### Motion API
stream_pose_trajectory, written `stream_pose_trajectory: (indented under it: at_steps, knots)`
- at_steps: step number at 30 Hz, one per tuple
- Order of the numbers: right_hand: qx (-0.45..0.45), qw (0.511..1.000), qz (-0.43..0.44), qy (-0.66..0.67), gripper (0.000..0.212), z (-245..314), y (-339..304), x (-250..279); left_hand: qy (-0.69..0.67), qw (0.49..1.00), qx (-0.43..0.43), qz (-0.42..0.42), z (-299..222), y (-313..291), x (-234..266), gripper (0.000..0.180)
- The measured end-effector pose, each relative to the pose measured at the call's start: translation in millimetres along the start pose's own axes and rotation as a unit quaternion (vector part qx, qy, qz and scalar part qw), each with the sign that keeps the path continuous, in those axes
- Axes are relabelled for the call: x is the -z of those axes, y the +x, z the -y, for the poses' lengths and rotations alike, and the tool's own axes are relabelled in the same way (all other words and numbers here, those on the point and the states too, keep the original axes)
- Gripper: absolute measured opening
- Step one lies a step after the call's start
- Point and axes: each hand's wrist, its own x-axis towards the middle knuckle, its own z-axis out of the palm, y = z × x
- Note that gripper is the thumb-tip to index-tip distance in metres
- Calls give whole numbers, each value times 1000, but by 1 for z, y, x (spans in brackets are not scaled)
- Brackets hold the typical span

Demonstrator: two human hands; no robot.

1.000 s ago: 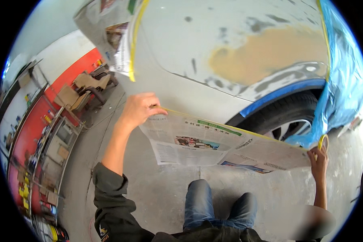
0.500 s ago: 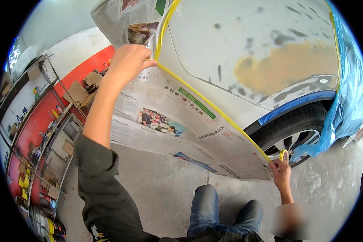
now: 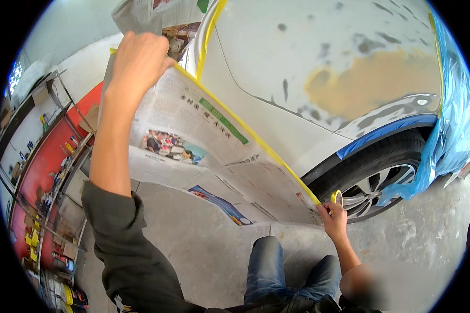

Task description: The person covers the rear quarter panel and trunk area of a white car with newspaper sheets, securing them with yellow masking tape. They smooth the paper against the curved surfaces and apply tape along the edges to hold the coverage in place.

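A newspaper sheet [image 3: 209, 156] with yellow masking tape [image 3: 250, 133] along its upper edge hangs slanting in front of the car's pale body panel [image 3: 277, 68]. My left hand [image 3: 141, 65] pinches the taped edge near its upper left end. At the lower right corner my right hand [image 3: 335, 219] is closed on the sheet's taped edge, and a yellow masking tape roll [image 3: 337, 198] shows above its fingers. Part of the sheet lies hidden behind my left forearm. Another newspaper [image 3: 183, 36], bordered by yellow tape, covers the car's end at the top.
Tan filler [image 3: 381, 83] and dark sanded spots mark the panel. Blue tape [image 3: 386, 133] follows the wheel arch above the tire [image 3: 368, 156]. Blue plastic film [image 3: 449, 115] drapes over the car at right. Shelves [image 3: 42, 172] with bottles and cans line the left wall.
Both hands have moved left with the newspaper, the left hand also a little upward. The sheet's taped edge has shifted left along the panel, and more of the wheel shows.
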Motion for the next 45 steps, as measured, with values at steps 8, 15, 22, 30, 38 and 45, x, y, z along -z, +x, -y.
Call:
stream_pose_trajectory:
  at_steps: [8,15,22,30,38,45]
  knots:
    - [-38,999,-11,28,25,7,11,-29,41,992,7,-123,-14,22,-40,17]
    - [-64,998,-11,25,27,6,10,-40,60,975,-1,-215,-25,21,-69,11]
    - [-49,998,25,40,28,11,1,-66,33,968,19,-248,-24,14,-69,15]
    - [-64,996,47,44,30,13,-1,-92,-39,973,106,-200,-53,4,-92,22]
    - [-87,992,56,67,30,3,-12,-123,-194,915,140,-327,-88,1,-131,21]
    - [-56,996,22,62,22,13,-35,-91,-299,882,130,-341,-108,-19,-153,44]
